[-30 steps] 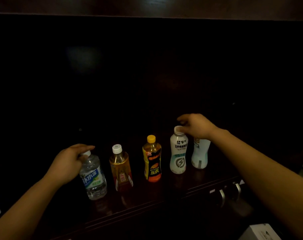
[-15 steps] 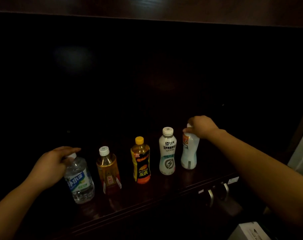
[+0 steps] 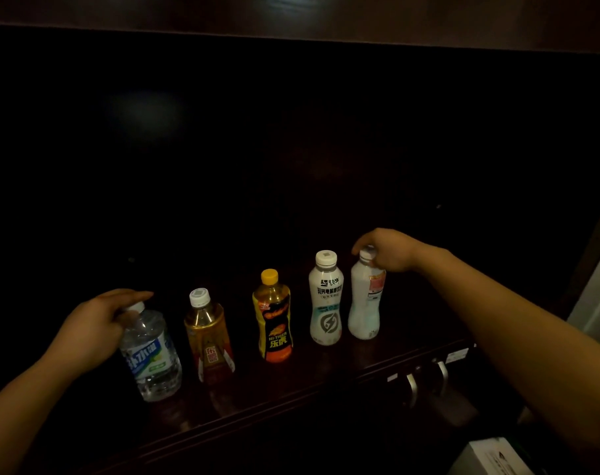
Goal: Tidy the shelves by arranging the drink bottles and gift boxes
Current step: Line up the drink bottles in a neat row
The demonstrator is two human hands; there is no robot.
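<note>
Dark wood swallows most of the view. The back of the shelf (image 3: 291,385) is black, and nothing shows there except a faint pale glare at the upper left. A white box (image 3: 490,457) in the lower right corner is cut off by the frame edge. Two metal handles (image 3: 411,389) below the shelf lip show only dimly.

The left hand (image 3: 93,327) reaches in from the lower left and grips the top of the water bottle (image 3: 151,361). Its fingers (image 3: 134,295) are curled over the white cap, half hiding it. The right hand (image 3: 389,250) comes in from the right on a long stretched forearm. Its fingers (image 3: 367,238) are clamped from above on the cap and neck of the pale bottle (image 3: 363,306).

Five bottles stand upright in a row near the shelf's front edge:
- At the left end, the water bottle holds clear liquid behind a blue and white label.
- Next, the tea bottle (image 3: 209,341) is amber under a white cap.
- In the middle, the yellow-capped bottle (image 3: 274,323) shows golden liquid above a black and orange label.
- Fourth, the white bottle (image 3: 326,303) with a lightning mark is opaque, so its contents cannot be seen.
- At the right end, the pale bottle stands just beside the white one and looks milky.
</note>
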